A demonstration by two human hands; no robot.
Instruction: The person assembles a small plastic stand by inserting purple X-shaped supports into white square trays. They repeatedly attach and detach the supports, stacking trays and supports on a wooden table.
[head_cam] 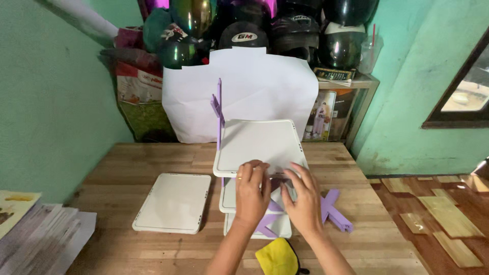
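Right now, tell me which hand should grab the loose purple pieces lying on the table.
Right. The right hand sits beside the purple pieces on that side, probably a short reach. The left hand is farther off, resting on the top shelf.

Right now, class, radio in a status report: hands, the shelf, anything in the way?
Left hand and right hand both flat on the top white shelf panel of the rack, nothing gripped. Purple upright fitted at left. Loose purple pieces lie beside the right hand.

White shelf tray atop purple-framed rack
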